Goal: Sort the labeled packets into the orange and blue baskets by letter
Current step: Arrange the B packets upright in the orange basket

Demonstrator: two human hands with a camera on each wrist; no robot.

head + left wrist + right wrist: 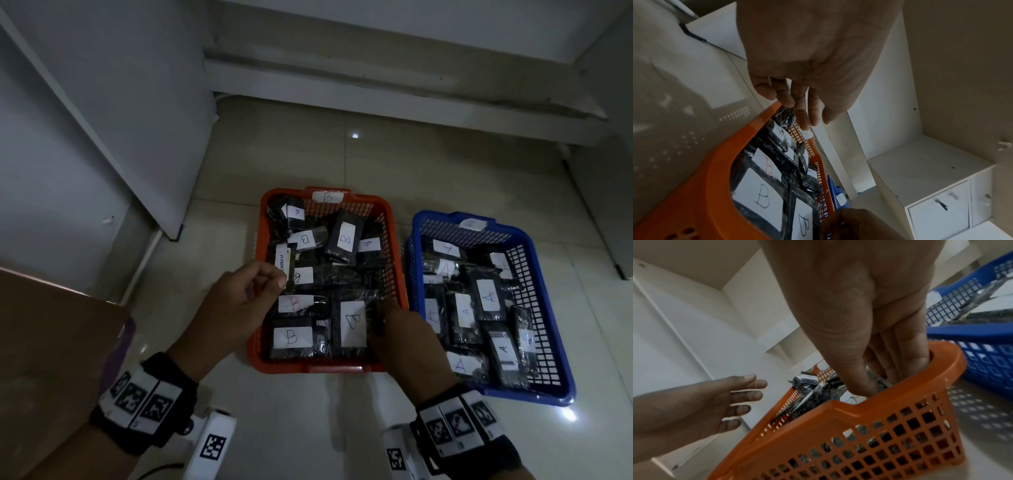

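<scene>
While right hand [407,337] digs fingers among packets at 5 o'clock corner of orange plastic mesh basket [399,260], grip unclear; left hand [236,308], loosely open, empty, hovers at 9 o'clock rim.

The right hand [869,324] reaches its fingers [888,368] into the orange basket [869,426] among dark packets [818,392].

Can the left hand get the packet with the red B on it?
Probably yes. The left hand hovers over the orange basket, beside the red B packet. That packet lies on top with nothing covering its label. The hand looks empty.
</scene>
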